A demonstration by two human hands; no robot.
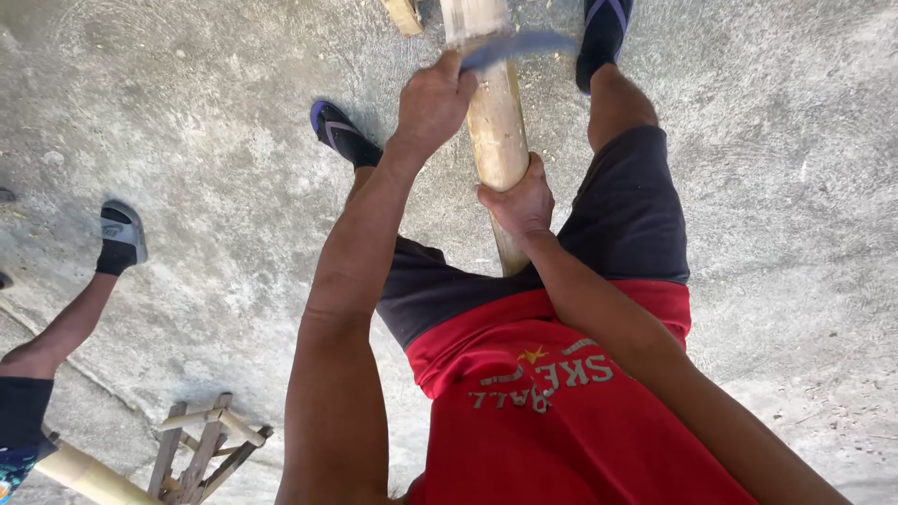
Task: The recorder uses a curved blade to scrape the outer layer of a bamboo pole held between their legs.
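- While the person stands over it, the bamboo pole (pixel 496 122) runs from between the legs up to the top edge of view, above concrete floor (pixel 206 206).
- Left hand (pixel 432 101): fingers closed round the handle of a curved blade (pixel 519 45), blade lying across the pole near top of frame; blade blurred.
- Right hand (pixel 517 199): wrapped tight round the pole lower down, just below the left hand.
- Feet in sandals either side of pole.
- Another person's leg (pixel 70 313) at left edge; small bamboo stool (pixel 201 449) bottom left, well apart.
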